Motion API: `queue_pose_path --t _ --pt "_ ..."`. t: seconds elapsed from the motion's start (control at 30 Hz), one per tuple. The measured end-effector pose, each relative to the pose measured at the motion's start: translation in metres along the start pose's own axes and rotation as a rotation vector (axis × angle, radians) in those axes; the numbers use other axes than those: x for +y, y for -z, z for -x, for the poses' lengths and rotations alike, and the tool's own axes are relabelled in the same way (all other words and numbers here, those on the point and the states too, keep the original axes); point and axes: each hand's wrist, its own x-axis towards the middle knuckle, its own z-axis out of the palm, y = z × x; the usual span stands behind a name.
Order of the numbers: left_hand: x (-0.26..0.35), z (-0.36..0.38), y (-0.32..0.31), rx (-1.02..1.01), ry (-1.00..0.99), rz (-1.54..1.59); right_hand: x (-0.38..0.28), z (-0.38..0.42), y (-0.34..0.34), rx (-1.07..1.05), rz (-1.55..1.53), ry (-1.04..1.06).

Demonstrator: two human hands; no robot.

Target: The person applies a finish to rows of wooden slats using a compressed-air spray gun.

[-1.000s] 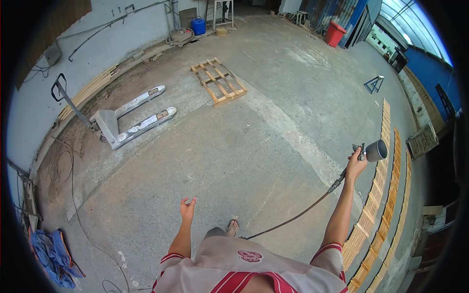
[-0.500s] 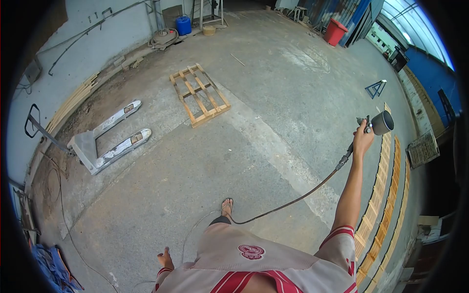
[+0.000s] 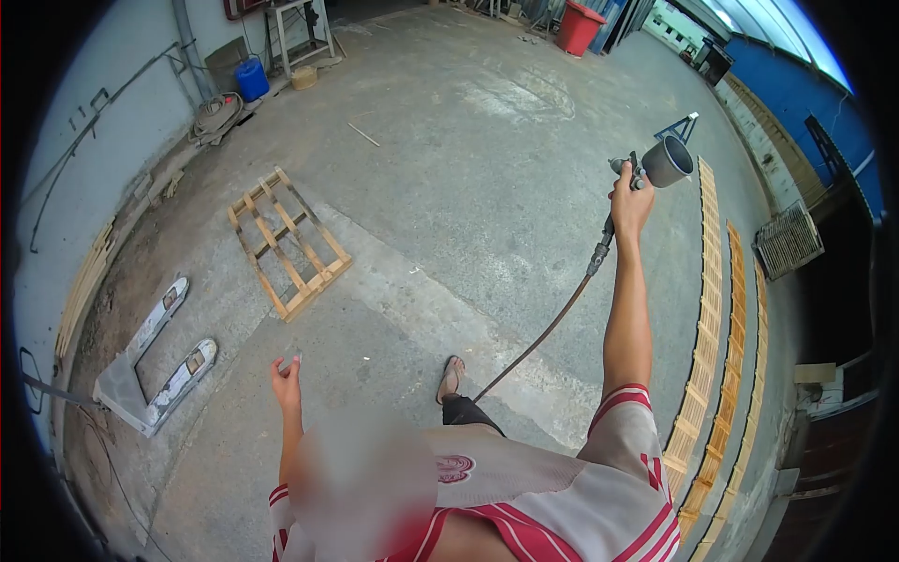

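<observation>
My right hand is wrapped round the spray gun, concrete floor below; my empty left is loosely spread; a blur hides my shirt.

Red bin; blue jug; shirt greyish, red-striped.

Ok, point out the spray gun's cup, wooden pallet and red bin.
Cup (image 3: 660, 166): head view, side wall.
Wooden pallet (image 3: 317, 285): head view, near end board.
Red bin (image 3: 578, 32): head view, body side.

No text is readable; the red emblem on the shirt is illegible.
</observation>
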Motion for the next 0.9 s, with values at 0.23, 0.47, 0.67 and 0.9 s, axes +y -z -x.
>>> queue_pose_path --t 0.23,0.47,0.67,0.9 --pt "-0.032 0.053 -0.153 0.150 0.424 -0.055 0.047 -0.180 -0.123 -0.028 -0.005 0.030" --pt "-0.059 0.118 -0.261 0.338 0.825 -0.588 0.103 -0.331 -0.270 -0.026 -0.053 0.076" --pt "-0.018 -0.034 -0.412 0.341 0.809 -0.524 0.139 -0.455 -0.421 -0.059 -0.352 0.068" --pt "0.220 -0.407 -0.652 0.265 0.184 -0.044 0.090 -0.539 -0.619 -0.287 -0.718 -0.034"
